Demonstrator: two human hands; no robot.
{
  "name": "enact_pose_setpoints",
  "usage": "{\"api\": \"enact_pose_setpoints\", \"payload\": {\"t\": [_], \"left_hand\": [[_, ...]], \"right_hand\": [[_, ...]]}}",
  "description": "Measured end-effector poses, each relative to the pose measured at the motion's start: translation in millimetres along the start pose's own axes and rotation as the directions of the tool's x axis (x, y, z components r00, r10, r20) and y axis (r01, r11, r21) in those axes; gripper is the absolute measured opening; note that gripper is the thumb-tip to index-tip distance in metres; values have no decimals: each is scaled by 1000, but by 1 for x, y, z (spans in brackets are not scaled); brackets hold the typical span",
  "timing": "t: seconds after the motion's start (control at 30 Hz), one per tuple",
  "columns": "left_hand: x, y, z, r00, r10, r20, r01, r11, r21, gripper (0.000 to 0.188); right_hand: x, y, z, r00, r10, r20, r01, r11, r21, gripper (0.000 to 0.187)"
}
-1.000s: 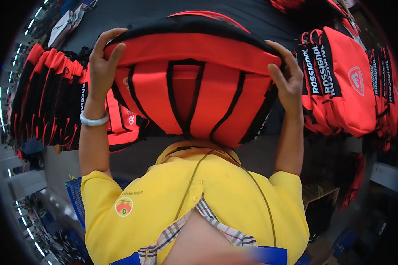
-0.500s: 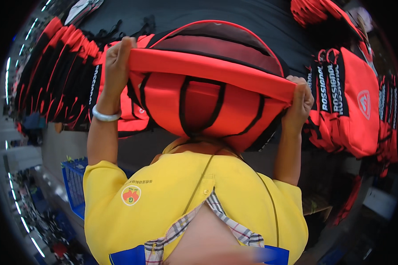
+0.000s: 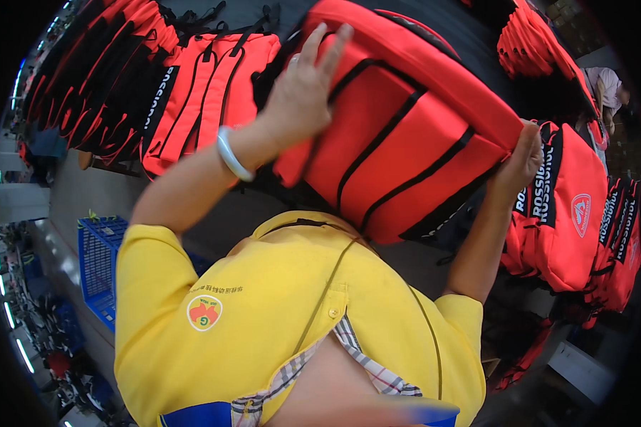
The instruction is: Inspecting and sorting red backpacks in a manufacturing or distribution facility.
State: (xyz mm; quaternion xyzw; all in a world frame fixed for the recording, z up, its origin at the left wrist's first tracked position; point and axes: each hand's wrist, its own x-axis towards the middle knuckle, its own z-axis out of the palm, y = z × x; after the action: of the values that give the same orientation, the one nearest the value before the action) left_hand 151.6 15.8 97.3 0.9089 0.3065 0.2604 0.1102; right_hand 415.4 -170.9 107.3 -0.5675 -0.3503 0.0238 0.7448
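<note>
Our right hand (image 3: 523, 158) pinches the right corner of the red backpack (image 3: 395, 160); our left hand (image 3: 299, 99), fingers spread, overlaps its left side, though we cannot tell whether it presses. The boxy, tilted backpack is smooth, black-trimmed fabric. Beside us, stacked bags (image 3: 573, 256) bear white lettering (image 3: 544, 185) and an outlined emblem (image 3: 581, 215).

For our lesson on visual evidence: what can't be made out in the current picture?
- Inside of the held red bag: head view, hidden by the bag itself.
- Whether the left fingers press on it: head view, blurred.
- Top of the left bag row: head view, cut off by upper edge.
</note>
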Motion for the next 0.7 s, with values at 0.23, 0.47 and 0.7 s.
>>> {"api": "enact_pose_setpoints", "payload": {"t": [0.23,0.47,0.7], "left_hand": [[84,67,-190,725,174,667,-363,919,154,33],[120,34,-166,375,142,916,-67,990,-126,43],[97,-57,-53,85,179,980,496,845,-197,47]], "right_hand": [[51,-4,-7,941,-153,303,256,905,-339,31],[-34,-75,94,532,-533,657,802,566,-190,32],[-123,-33,110,653,-279,704,585,776,-234,42]]}}
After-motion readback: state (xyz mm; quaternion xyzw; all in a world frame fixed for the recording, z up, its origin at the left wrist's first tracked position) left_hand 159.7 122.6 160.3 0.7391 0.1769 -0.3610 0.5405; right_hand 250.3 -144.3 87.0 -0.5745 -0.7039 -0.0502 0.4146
